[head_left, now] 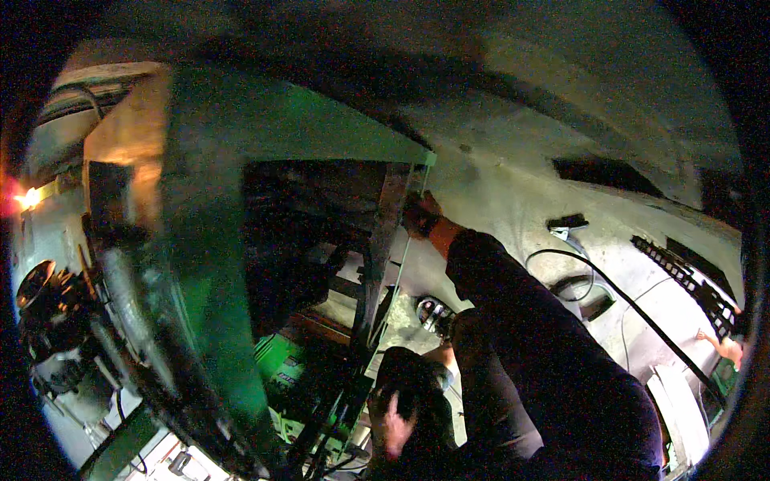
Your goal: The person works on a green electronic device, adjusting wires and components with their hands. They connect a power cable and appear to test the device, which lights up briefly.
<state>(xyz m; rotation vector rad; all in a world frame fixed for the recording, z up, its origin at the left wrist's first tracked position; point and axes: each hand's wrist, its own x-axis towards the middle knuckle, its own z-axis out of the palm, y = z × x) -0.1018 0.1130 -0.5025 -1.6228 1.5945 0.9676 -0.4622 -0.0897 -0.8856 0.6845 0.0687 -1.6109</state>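
Dim workshop light falls across a large green machine frame (216,264), beyond which a grey concrete floor (513,184) is seen crossed by a black cable (634,309). The right hand (419,215) is raised to the frame's upper corner, fingers closed around the top of a thin upright metal strip (399,264) that runs down the frame's edge. The left hand (393,421) is held low near the frame's base, beside dark fittings; whether its fingers are together or apart cannot be told. A steady grip at the top is judged wise, with the strip kept flush against the frame. Another person's hand (726,346) is visible far right.
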